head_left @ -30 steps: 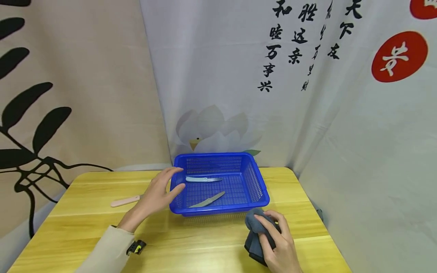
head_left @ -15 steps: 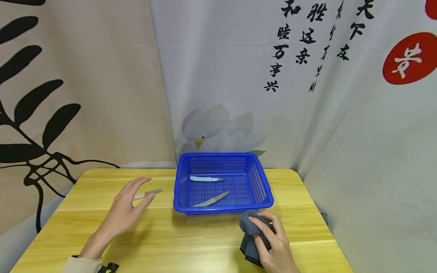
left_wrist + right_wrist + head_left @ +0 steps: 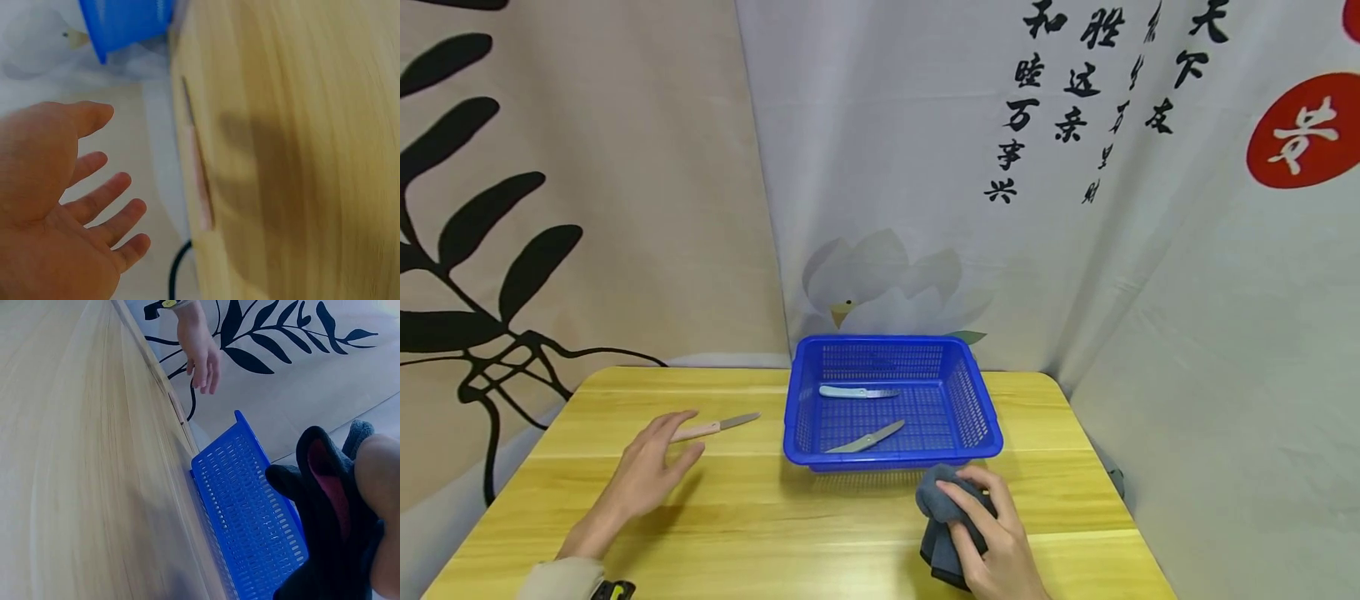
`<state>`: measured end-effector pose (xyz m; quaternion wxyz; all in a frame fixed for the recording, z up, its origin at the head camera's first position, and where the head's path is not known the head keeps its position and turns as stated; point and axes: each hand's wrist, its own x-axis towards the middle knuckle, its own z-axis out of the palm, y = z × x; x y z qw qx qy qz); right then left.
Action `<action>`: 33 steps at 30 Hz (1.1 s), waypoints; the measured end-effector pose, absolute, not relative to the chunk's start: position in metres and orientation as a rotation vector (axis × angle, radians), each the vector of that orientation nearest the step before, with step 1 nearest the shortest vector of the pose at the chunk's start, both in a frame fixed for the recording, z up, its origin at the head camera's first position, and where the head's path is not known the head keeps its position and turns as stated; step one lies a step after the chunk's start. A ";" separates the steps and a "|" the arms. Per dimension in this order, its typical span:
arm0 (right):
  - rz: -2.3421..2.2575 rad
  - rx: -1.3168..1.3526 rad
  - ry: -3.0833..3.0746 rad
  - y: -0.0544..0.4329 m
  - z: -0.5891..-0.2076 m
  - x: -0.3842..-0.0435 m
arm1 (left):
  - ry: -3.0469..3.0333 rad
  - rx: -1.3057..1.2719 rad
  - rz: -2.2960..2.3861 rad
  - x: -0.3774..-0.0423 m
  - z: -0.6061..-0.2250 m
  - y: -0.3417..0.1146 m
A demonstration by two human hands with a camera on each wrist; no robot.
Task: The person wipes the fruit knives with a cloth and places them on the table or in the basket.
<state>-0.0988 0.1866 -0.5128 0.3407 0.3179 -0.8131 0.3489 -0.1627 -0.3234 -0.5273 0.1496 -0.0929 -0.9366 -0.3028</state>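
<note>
My left hand (image 3: 643, 475) hovers over the left part of the table with its fingers spread and nothing held. Close by its fingertips lies a pink-handled knife (image 3: 715, 427), its blade pointing right; the left wrist view also shows this knife (image 3: 199, 178) lying on the wood. My right hand (image 3: 1000, 542) grips a bunched dark grey cloth (image 3: 946, 521) just in front of the blue basket (image 3: 895, 459). Inside the basket are a knife with a pale blue handle (image 3: 842, 392) at the back and a greenish knife (image 3: 868, 437) nearer the front.
The yellow wooden table (image 3: 775, 542) ends at a printed curtain (image 3: 880, 167) behind and on the right. The basket stands near the table's back edge, its slotted wall (image 3: 250, 506) showing in the right wrist view.
My left hand has moved left from the basket's rim to beside the pink-handled knife. My right hand, still gripping the cloth, has shifted slightly left.
</note>
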 end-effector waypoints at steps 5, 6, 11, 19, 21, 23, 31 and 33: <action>0.909 0.833 -2.132 0.185 -0.513 -0.095 | -2.781 -0.229 -0.835 -0.176 -0.543 -0.340; 0.914 0.832 -2.140 0.185 -0.513 -0.094 | -2.794 -0.223 -0.826 -0.179 -0.546 -0.343; 0.925 0.829 -2.173 0.183 -0.516 -0.091 | -2.816 -0.240 -0.751 -0.196 -0.555 -0.350; 0.930 0.844 -2.167 0.181 -0.518 -0.088 | -2.899 -0.278 -0.692 -0.214 -0.555 -0.346; 0.932 0.841 -2.167 0.180 -0.517 -0.088 | -2.924 -0.281 -0.666 -0.216 -0.556 -0.346; 0.930 0.837 -2.171 0.180 -0.517 -0.087 | -2.935 -0.284 -0.644 -0.218 -0.558 -0.346; 0.936 0.816 -2.193 0.180 -0.515 -0.085 | -2.879 -0.290 -0.599 -0.220 -0.567 -0.342; 0.934 0.822 -2.190 0.181 -0.515 -0.085 | -2.871 -0.286 -0.589 -0.220 -0.568 -0.341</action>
